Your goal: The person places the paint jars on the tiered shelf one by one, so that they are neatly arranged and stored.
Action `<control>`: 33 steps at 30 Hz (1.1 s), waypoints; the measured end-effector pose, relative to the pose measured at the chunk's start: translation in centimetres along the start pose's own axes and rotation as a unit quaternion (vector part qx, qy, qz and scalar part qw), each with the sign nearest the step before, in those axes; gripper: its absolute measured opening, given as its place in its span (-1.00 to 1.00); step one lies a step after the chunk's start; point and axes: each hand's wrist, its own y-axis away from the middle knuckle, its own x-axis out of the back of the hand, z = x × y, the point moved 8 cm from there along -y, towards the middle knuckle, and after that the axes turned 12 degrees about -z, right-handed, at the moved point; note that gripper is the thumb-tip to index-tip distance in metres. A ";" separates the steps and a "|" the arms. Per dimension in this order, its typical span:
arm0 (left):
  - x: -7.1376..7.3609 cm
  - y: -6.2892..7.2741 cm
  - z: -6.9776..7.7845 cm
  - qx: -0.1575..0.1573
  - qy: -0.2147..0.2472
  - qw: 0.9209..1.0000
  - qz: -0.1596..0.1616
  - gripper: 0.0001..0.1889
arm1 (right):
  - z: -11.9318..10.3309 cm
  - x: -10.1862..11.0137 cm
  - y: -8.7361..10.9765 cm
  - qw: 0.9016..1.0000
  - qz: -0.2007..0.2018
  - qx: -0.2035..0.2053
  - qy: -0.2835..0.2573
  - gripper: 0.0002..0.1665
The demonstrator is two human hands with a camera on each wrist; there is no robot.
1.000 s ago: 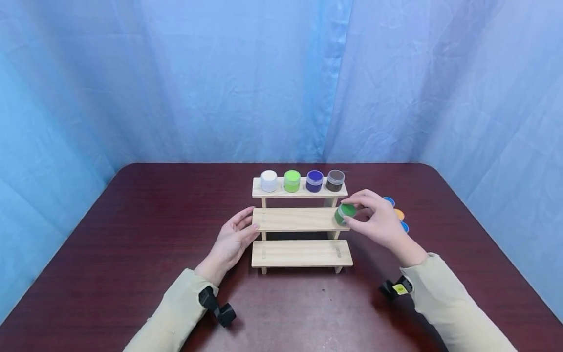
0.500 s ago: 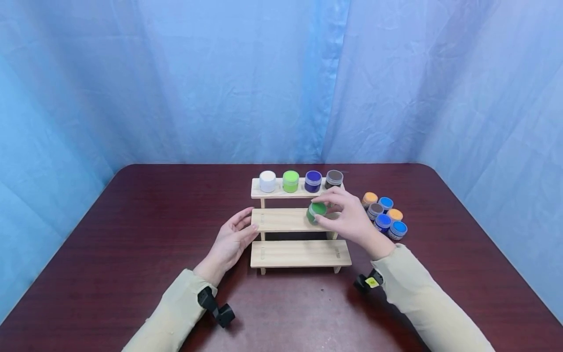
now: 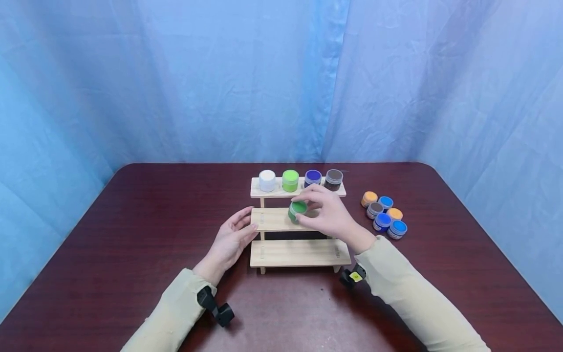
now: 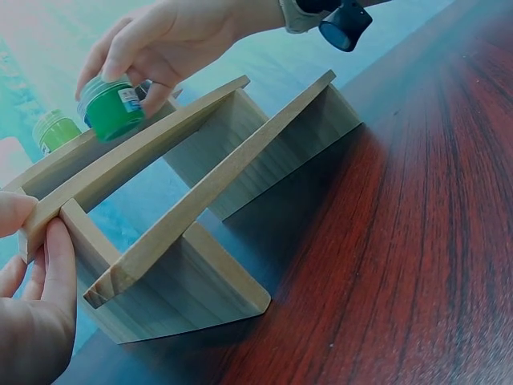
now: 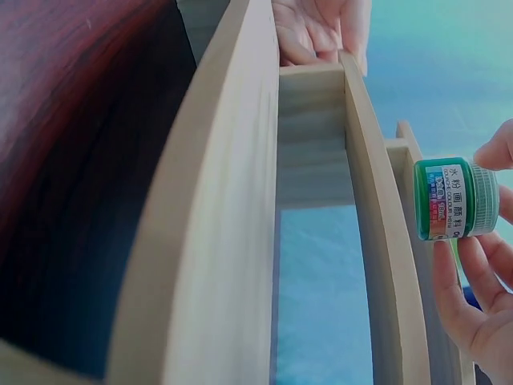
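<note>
My right hand (image 3: 325, 211) pinches a small jar of green gouache paint (image 3: 297, 210) by its lid, over the middle board of a three-step wooden display stand (image 3: 299, 253). The right wrist view shows the printed label on the jar (image 5: 446, 199); in the left wrist view the jar (image 4: 112, 114) appears slightly tilted, just above the board's edge. My left hand (image 3: 230, 240) grips the left end of that middle board, thumb (image 4: 14, 212) on top and fingers beneath. On the top step stand white (image 3: 267, 181), light green (image 3: 290, 181), purple (image 3: 313, 176) and brown (image 3: 334, 181) paint jars.
Right of the stand, several more jars cluster on the dark red table (image 3: 140, 234), among them an orange jar (image 3: 369, 199), a grey-brown jar (image 3: 375, 210) and a blue jar (image 3: 397, 230). Blue curtains (image 3: 228, 83) hang behind the table and along both sides.
The right hand has carried the green paint jar leftward along the middle board, from its right end to near its centre, uncovering the jars at right. The left hand keeps its place.
</note>
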 end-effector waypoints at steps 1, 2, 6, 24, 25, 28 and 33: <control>0.0 0.0 0.0 0.000 0.001 1.000 0.000 -0.40 | -0.1 -0.2 -0.2 1.000 -0.002 0.003 0.000 -0.66; 0.0 0.0 0.0 0.000 0.002 1.000 0.000 -0.39 | -0.2 -0.3 -0.3 1.000 -0.004 0.007 -0.001 -0.67; -0.1 -0.1 0.0 0.000 0.006 1.000 0.001 -0.40 | -0.6 -1.0 -0.9 1.000 -0.011 0.025 -0.003 -0.67; 0.3 0.0 0.0 0.003 -0.001 1.000 -0.003 -0.40 | -2.0 -3.2 -2.8 0.999 0.012 0.035 0.021 -0.70; 0.3 0.0 0.0 0.003 -0.001 1.000 -0.005 -0.40 | -2.0 -3.3 -2.8 0.999 0.013 0.036 0.026 -0.71; 0.3 0.0 0.0 0.002 0.001 1.000 -0.007 -0.40 | -2.3 -3.6 -3.0 0.999 0.013 0.043 0.030 -0.70; 0.2 0.0 0.0 0.002 0.000 1.000 -0.008 -0.40 | -2.4 -4.1 -3.1 0.999 0.004 0.038 0.019 -0.69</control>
